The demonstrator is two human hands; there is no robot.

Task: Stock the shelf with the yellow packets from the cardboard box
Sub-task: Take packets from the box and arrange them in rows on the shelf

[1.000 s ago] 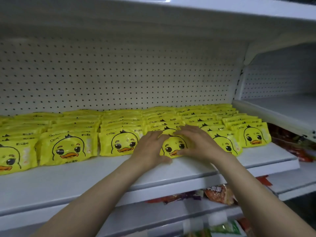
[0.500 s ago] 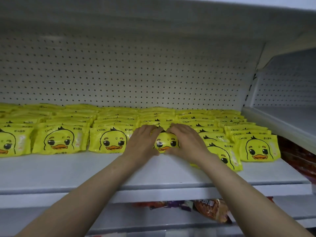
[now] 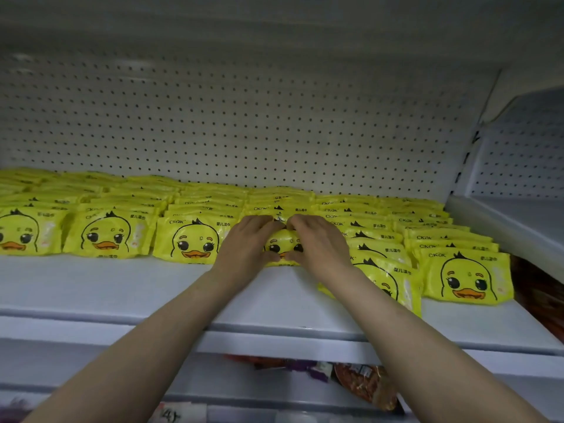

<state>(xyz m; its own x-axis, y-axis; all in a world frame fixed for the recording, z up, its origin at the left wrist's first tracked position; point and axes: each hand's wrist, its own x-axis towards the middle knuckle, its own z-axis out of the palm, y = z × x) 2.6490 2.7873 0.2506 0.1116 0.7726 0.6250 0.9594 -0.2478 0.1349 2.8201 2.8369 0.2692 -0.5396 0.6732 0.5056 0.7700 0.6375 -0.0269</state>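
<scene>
Yellow duck-face packet (image 3: 282, 247), front row, shelf (image 3: 122, 288) centre. Left hand (image 3: 244, 248) at its 9 o'clock, right hand (image 3: 320, 247) at 3 o'clock, fingers curled round its sides. Neighbouring packets (image 3: 189, 239) printed "CKAK".

White shelf (image 3: 128, 288) spanning the frame's middle, pegboard (image 3: 244, 117) behind. Yellow packets (image 3: 189, 239) lie on it in overlapping rows from left edge to right; the front strip is bare.
</scene>
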